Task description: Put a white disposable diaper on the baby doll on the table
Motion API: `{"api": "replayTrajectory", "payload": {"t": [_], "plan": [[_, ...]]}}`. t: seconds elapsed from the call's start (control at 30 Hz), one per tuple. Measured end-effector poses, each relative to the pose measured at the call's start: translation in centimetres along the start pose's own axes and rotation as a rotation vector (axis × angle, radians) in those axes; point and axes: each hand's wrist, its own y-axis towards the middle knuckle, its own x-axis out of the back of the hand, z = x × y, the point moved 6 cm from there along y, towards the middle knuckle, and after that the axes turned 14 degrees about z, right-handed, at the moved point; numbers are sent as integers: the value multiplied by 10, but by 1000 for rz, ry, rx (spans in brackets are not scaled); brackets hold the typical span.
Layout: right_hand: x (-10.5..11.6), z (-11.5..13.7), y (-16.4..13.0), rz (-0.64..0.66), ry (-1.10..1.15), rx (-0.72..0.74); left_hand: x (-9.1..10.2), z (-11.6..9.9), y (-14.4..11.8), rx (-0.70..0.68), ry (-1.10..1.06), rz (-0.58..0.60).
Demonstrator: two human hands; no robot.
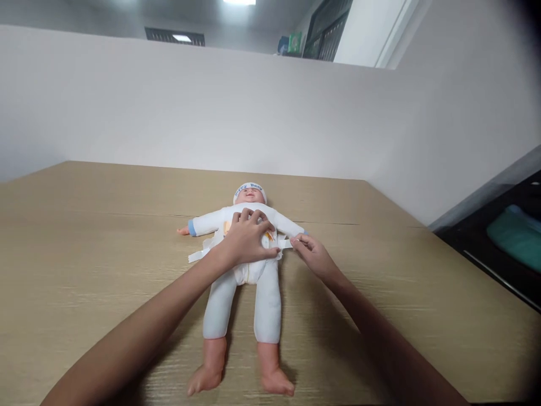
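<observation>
wooden table (84,237), white wall (169,107), ceiling light (239,2)

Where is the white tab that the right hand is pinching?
In the head view, the white tab sits at the doll's waist, between the left hand pressing its belly and the right hand.

- Left hand (247,239): bare, no glove, ring or watch showing.
- Right hand (313,256): bare too, fingers unadorned.
- Both forearms are uncovered up to the frame's lower edge; no sleeve, cuff or wristband is in view.
</observation>
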Motion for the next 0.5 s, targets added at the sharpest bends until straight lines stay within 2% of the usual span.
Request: {"api": "replayTrajectory", "payload": {"t": [0.13,0.27,0.4,0.5], "plan": [[-19,22,29,57,95,33,1,-1,0,12,-20,-5],[-38,31,52,68,132,41,3,-1,0,33,-39,-19],[-42,37,37,-70,103,82,2,1,0,42,-45,-3],[-41,50,9,-169,-31,228,0,4,1,44,-65,20]]}}
